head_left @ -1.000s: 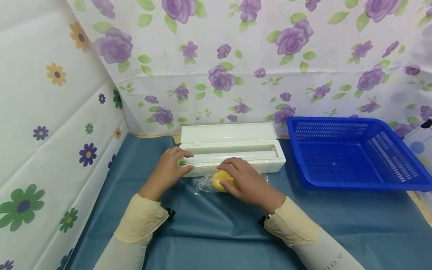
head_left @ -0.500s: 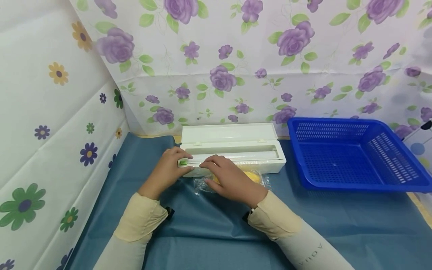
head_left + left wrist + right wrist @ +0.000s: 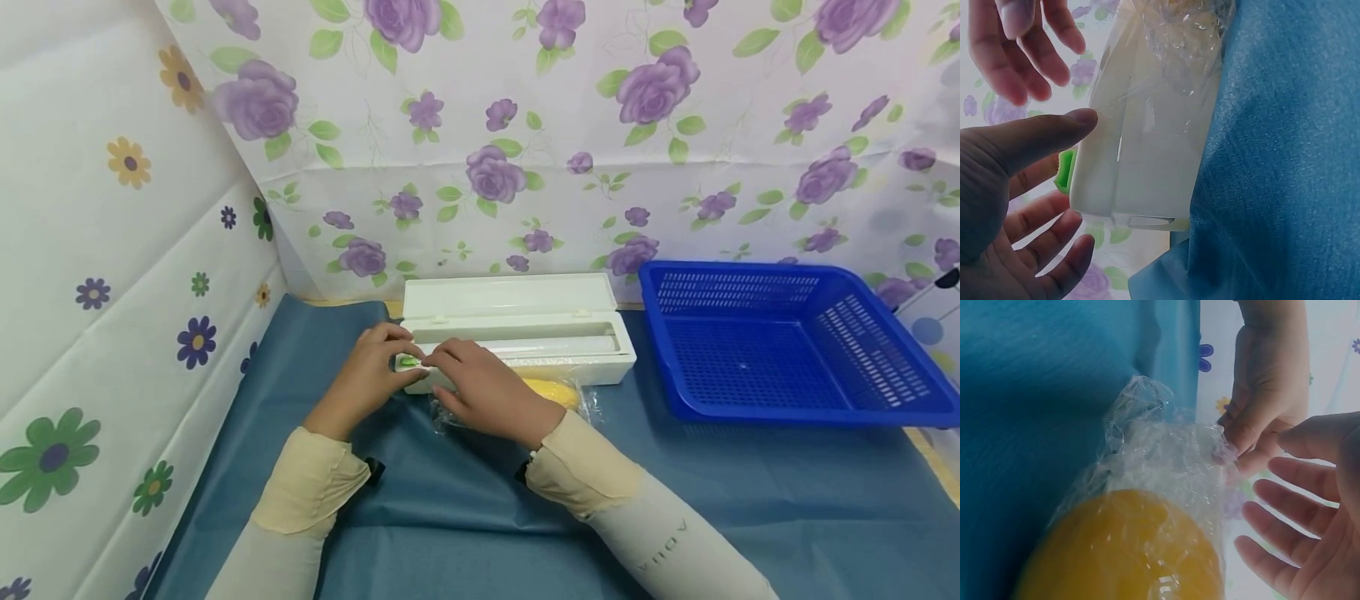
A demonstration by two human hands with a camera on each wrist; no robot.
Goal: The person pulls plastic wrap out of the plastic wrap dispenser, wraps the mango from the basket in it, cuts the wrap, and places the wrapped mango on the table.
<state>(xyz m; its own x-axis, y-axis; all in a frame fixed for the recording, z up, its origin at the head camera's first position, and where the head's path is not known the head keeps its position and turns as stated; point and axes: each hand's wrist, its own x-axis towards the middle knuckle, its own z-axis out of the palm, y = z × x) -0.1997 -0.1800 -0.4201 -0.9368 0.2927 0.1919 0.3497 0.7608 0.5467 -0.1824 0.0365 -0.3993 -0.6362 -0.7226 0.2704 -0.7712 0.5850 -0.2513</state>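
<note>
A white cling film dispenser box (image 3: 540, 372) lies lengthwise with its lid (image 3: 510, 296) raised. A white film roll (image 3: 558, 345) is inside. The left hand (image 3: 363, 379) grips the box's left end, thumb on the front edge, beside the green slider (image 3: 1066, 170). Close to it, the right hand (image 3: 487, 392) hovers over the box's front, fingers loosely bent and holding nothing. Under the right hand, a smooth, rounded yellow thing (image 3: 1129, 550) lies against the box, covered by clear film (image 3: 1147, 434). Its exact kind is unclear, and the right hand partly hides it in the head view.
At the right stands a blue perforated plastic basket (image 3: 667, 392). A blue-green cloth (image 3: 465, 550) with folds covers the table. Floral sheets (image 3: 525, 125) hang behind and at the left.
The right hand has moved left from over the yellow thing to beside the left hand, uncovering the yellow thing's right end. The left hand has barely moved.
</note>
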